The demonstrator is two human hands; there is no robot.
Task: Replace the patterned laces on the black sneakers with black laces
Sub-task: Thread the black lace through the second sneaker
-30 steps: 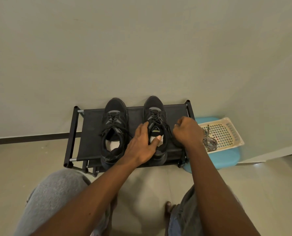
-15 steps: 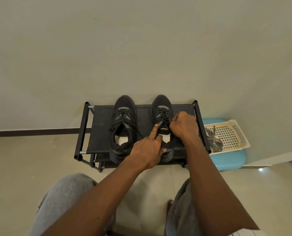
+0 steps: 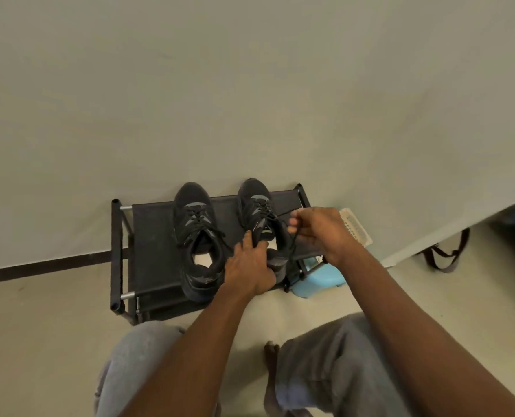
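Left hand [image 3: 250, 267] grips the right sneaker [image 3: 254, 197] at its tongue; right hand [image 3: 321, 230] pinches the lace [image 3: 264, 209] just right of it; toe points away.

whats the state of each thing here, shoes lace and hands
left sneaker: laced, untied, on rack
right sneaker: laced, untied, on rack
black lace: threaded through right sneaker, end pinched
left hand: holds right sneaker
right hand: pinches black lace
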